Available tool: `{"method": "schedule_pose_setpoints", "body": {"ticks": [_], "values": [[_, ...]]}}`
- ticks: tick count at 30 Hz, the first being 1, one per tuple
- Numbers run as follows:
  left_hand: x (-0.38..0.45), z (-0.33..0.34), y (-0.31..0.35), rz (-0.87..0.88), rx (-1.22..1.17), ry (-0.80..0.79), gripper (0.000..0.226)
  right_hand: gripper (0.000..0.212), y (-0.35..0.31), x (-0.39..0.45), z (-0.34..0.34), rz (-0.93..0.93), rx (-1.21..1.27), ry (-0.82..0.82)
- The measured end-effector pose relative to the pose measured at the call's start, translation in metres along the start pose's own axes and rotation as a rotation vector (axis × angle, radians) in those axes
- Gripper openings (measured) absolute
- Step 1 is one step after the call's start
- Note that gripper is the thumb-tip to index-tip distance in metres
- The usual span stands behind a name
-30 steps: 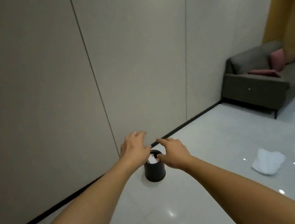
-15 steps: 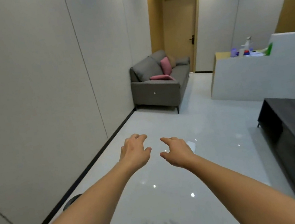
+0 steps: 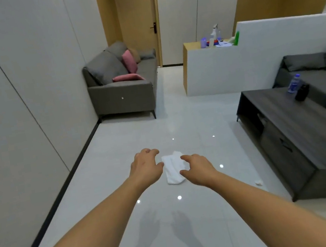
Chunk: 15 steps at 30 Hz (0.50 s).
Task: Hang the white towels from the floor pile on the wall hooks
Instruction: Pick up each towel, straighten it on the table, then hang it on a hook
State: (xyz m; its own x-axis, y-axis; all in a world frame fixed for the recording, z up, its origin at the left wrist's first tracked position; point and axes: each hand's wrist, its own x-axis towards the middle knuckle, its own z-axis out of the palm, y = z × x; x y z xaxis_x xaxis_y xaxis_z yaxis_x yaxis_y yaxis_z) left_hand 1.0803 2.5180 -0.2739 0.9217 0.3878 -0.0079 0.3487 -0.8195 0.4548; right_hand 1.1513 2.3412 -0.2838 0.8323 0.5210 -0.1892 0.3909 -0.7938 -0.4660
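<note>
A crumpled white towel lies on the glossy pale floor in the middle of the view. Both my arms are stretched forward. My left hand hovers in front of the towel's left edge, fingers loosely curled and holding nothing. My right hand hovers in front of the towel's right edge, index finger pointing left, also empty. Both hands cover parts of the towel from my viewpoint; I cannot tell whether they touch it. No wall hooks are in view.
A panelled grey wall runs along the left. A grey sofa with pink cushions stands at the far end beside a wooden door. A dark low table with a water bottle sits at the right. A small white scrap lies near it.
My view has swung right, from the wall and a black bin to the room's length. The towel now appears between my two hands, which keep the same outstretched pose.
</note>
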Motion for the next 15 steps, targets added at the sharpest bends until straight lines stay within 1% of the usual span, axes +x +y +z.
{"method": "schedule_pose_setpoints", "body": {"ticks": [6,11,15], "values": [[0.116,0.039,-0.012,0.001,0.032,-0.084,0.051,0.066,0.060,0.112,0.010,0.117,0.053,-0.059],[0.210,0.070,-0.018,-0.076,0.072,-0.219,0.055,0.065,0.102,0.211,0.006,0.203,0.111,-0.143],[0.283,0.081,-0.022,-0.130,0.049,-0.268,0.054,0.064,0.121,0.287,-0.003,0.214,0.091,-0.198]]}}
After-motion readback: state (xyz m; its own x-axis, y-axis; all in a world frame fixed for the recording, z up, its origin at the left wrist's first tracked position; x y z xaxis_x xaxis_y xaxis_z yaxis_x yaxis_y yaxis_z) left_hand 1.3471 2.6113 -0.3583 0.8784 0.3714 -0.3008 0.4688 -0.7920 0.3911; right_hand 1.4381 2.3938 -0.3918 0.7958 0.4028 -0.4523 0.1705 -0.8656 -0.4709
